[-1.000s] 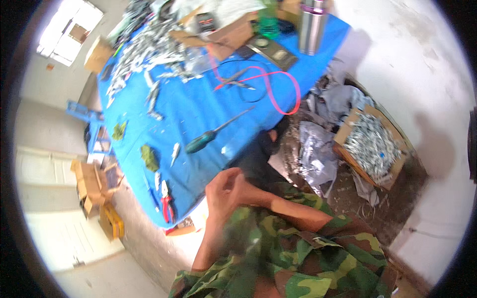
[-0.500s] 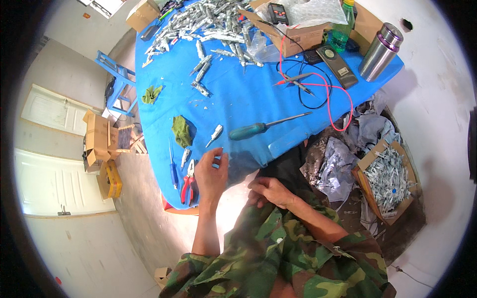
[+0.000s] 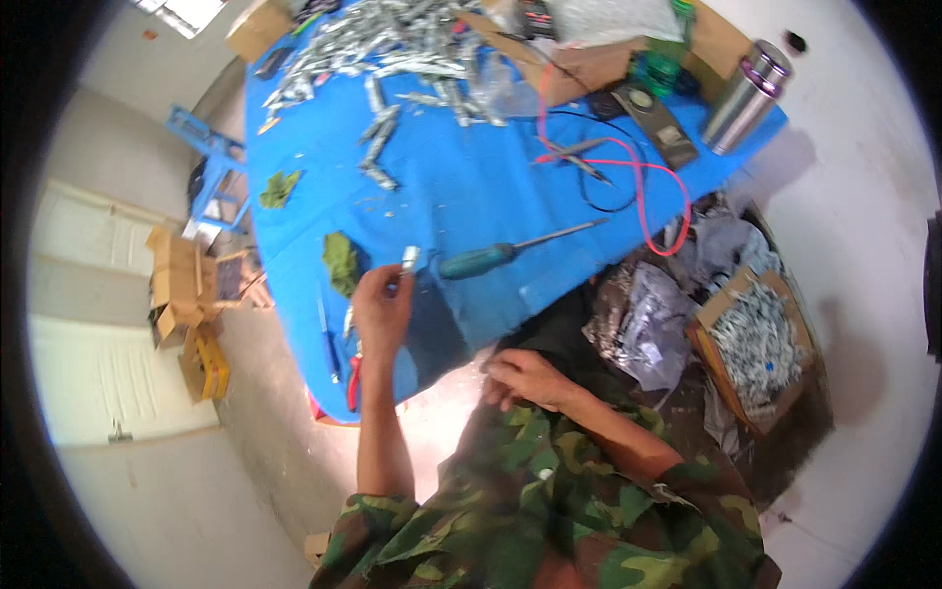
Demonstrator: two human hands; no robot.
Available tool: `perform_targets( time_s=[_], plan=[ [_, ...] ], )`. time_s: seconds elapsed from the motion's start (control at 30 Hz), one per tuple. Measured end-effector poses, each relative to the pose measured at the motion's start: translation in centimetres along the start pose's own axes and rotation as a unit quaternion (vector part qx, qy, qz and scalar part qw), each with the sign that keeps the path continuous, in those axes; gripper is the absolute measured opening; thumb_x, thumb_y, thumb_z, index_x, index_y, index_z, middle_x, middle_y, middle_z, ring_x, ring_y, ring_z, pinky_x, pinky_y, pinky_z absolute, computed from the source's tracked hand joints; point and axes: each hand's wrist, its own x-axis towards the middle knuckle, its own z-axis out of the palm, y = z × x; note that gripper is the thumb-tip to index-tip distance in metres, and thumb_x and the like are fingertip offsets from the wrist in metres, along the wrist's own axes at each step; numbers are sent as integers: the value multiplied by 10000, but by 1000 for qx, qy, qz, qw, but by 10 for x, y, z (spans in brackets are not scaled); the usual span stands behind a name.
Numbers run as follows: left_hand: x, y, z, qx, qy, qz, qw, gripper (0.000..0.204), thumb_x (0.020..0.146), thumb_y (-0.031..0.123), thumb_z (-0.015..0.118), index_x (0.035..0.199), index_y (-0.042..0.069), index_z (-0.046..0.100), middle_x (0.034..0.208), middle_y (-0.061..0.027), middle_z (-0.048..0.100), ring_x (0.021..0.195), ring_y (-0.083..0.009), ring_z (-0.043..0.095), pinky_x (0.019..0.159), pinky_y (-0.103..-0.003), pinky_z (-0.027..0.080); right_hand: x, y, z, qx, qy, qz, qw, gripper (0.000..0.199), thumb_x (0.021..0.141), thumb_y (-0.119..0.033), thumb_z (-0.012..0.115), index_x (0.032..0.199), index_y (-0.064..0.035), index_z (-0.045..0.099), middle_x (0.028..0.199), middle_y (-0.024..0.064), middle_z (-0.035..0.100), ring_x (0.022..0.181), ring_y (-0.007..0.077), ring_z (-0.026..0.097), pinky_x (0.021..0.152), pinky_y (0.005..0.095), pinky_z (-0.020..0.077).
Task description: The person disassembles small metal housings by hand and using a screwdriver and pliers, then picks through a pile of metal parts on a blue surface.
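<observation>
Silver piece (image 3: 410, 257), lying free earlier, was pinched in the nearly closed left grip (image 3: 381, 309). The right grip (image 3: 530, 377) stayed loosely curled, contents impossible to tell.

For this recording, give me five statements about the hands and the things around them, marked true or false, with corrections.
1. The left hand is at a small silvery part. True.
2. The right hand holds the screwdriver. False: the right hand is near the lap, and the green-handled screwdriver lies on the blue cloth.
3. A steel flask stands on the right side of the table. True.
4. The carton full of silvery pieces sits on the table. False: that carton is beside the table, lower down.
5. A red cable loops past the cloth's edge. True.
</observation>
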Motion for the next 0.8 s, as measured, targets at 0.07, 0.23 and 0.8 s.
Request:
perform_targets(
  time_s=[0.07, 0.23, 0.8],
  plan=[
    [-5, -37, -13, -76, -17, -59, 995, 211, 955, 217, 710, 1028, 19, 724, 858, -14, 679, 772, -89, 593, 676, -267, 480, 7, 7, 5, -9, -13, -5, 1000, 302, 1055, -250, 546, 1197, 10, 604, 954, 119, 702, 799, 185, 701, 627, 304, 589],
    [-9, 32, -11, -305, -8, -207, 930, 219, 997, 246, 667, 1074, 42, 688, 840, 13, 635, 679, -40, 504, 556, -194, 379, 6, 11, -1, 21, -8, -11, 1000, 283, 1019, -230, 556, 1114, 26, 630, 949, 122, 715, 744, 192, 710, 585, 315, 588],
    [-82, 207, 90, -198, -360, 22, 912, 333, 894, 51, 726, 1216, -15, 672, 1063, -89, 720, 825, -121, 653, 723, -269, 536, -2, 18, -6, -31, -15, -124, 992, 293, 993, -213, 531, 1041, 56, 639, 908, 155, 704, 746, 218, 726, 576, 335, 613]
  ],
)
